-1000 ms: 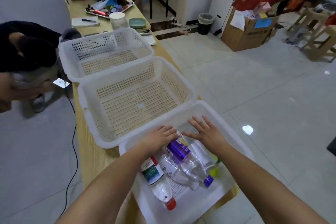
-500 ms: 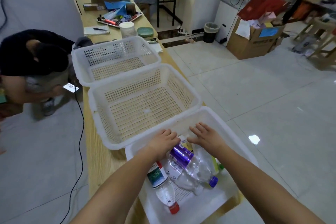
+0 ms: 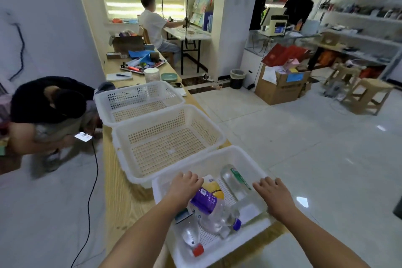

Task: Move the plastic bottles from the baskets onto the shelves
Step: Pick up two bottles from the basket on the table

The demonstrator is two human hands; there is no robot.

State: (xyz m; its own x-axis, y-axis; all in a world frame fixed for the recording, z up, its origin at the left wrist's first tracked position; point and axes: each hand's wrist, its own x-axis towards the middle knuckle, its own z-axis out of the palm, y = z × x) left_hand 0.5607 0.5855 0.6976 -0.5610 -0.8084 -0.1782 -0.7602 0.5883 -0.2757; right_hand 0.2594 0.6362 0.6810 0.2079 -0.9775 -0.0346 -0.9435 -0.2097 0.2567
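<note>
Currently, both hands are held over the nearest basket, the last of three white perforated baskets set in a row along the wooden tabletop. The left hand is placed knuckles up at the base end of the purple-labelled bottle, with its fingers bent downward; the fingertips are hidden, so a grip cannot be confirmed. The right hand is held palm down with fingers straight and slightly spread, above the basket's right wall and just beside a large clear bottle; nothing is held by it. Five plastic bottles are noted lying on their sides in this basket: the purple-labelled one with a blue cap, a yellow-labelled bottle partly under it, a green-labelled bottle toward the far wall, a red-capped bottle by the left forearm, and the large clear one. The middle basket and the far basket are touching rim to rim. The shelves are seen along the right wall, well apart from the tabletop, across a tiled floor.
</note>
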